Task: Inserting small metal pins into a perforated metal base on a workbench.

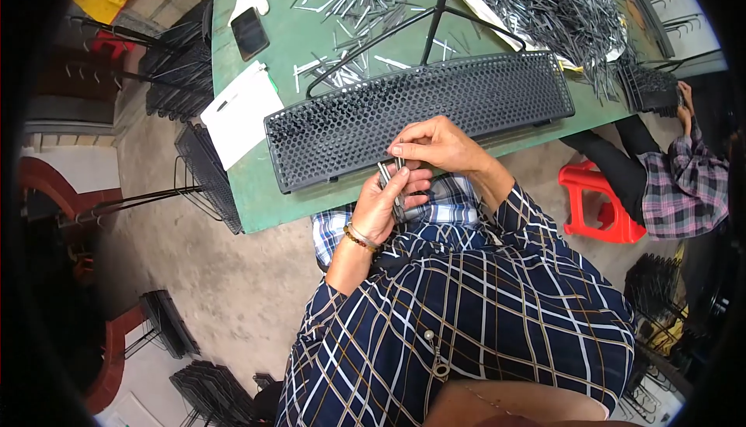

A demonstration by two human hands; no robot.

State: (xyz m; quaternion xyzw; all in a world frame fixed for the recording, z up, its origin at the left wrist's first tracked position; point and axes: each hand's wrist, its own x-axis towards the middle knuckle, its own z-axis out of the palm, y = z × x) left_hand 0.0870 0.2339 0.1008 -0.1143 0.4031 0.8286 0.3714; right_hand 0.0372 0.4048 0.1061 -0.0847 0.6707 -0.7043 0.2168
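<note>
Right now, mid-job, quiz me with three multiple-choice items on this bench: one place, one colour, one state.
1. Where does the long black perforated plastic tray lie?
A on the green tabletop
B on the floor
C on a stool

2. What colour is the plastic stool?
A blue
B red
C yellow

3. What is the left hand doing?
A lying flat and empty
B pressing the dark phone
C gripping thin grey metal pins

A: the tray spans the table's near edge.
B: red shows beside the table.
C: pins stick up from its fingers, by the right hand.
</note>
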